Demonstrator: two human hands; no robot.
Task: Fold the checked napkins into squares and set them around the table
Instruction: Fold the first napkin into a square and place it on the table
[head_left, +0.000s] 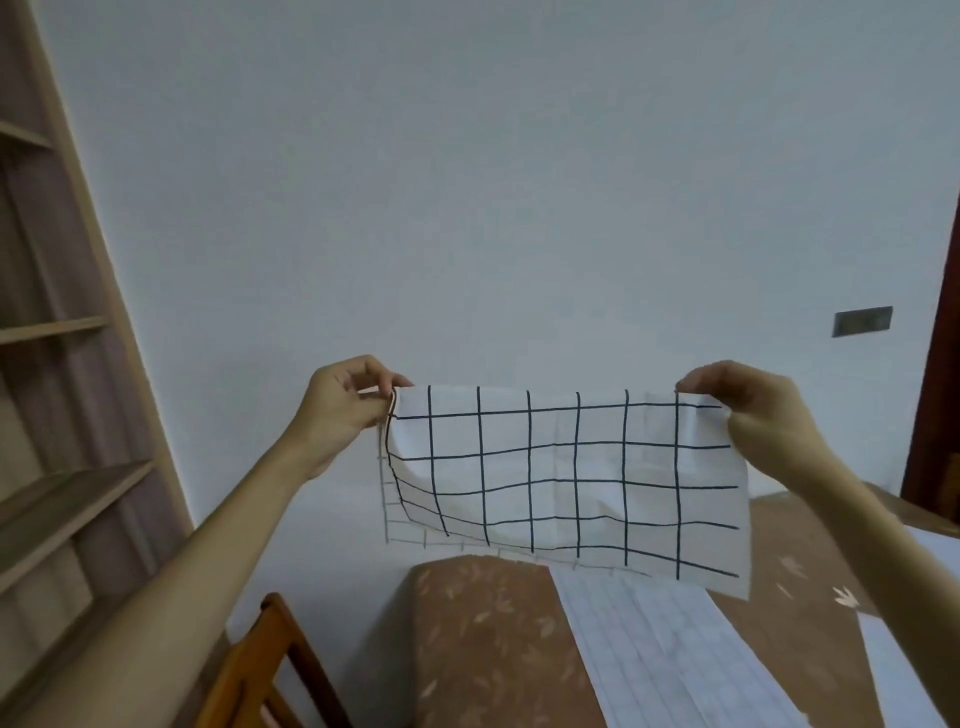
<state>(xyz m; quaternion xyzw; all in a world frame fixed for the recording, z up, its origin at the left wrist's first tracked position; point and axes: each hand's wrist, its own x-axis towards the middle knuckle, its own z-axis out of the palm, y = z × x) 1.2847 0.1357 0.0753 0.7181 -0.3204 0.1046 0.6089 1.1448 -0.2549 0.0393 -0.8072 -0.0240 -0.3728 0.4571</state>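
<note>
White checked cloth napkin (566, 478) with bold black grid lines, its back layer showing the lines in faint grey, brown table cover (493, 639) with pale leaf print, flat white cloth (660, 649) with thin grey checks, orange-brown wooden chair (270, 670), light beige wooden shelf (78, 332), pale grey-white wall (467, 182), dark grey wall plate (862, 321).

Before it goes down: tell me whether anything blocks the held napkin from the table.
Nothing hangs between the napkin and the table. But another checked cloth lies flat on the table just below the napkin's right half. The brown cover shows to its left.
</note>
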